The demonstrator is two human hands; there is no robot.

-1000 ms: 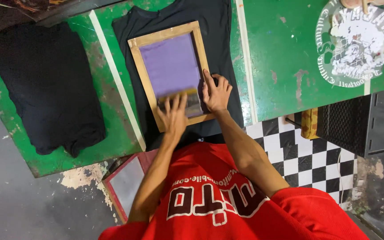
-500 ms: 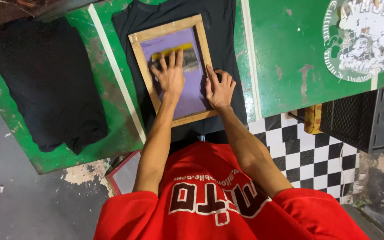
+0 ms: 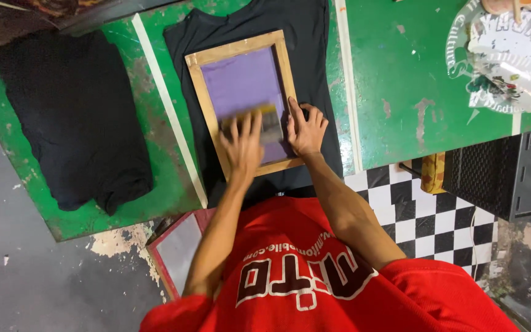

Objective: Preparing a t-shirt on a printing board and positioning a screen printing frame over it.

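Green and worn, the worktable (image 3: 413, 80) carried a black shirt (image 3: 314, 74) spread flat, with a wood-framed screen (image 3: 241, 52) of purple mesh lying square on its chest and a folded black stack (image 3: 72, 117) well apart at the left. On the near half of the mesh the left hand (image 3: 243, 149) bore down on a blurred squeegee (image 3: 268, 120), fingers curled over it, while the right hand (image 3: 305, 130) lay flat and open, holding nothing, pinning the frame's right rail. I judged the frame stiff and light but its mesh easily damaged, so best gripped by the wooden rails; the cloth beneath looked soft and prone to shifting.
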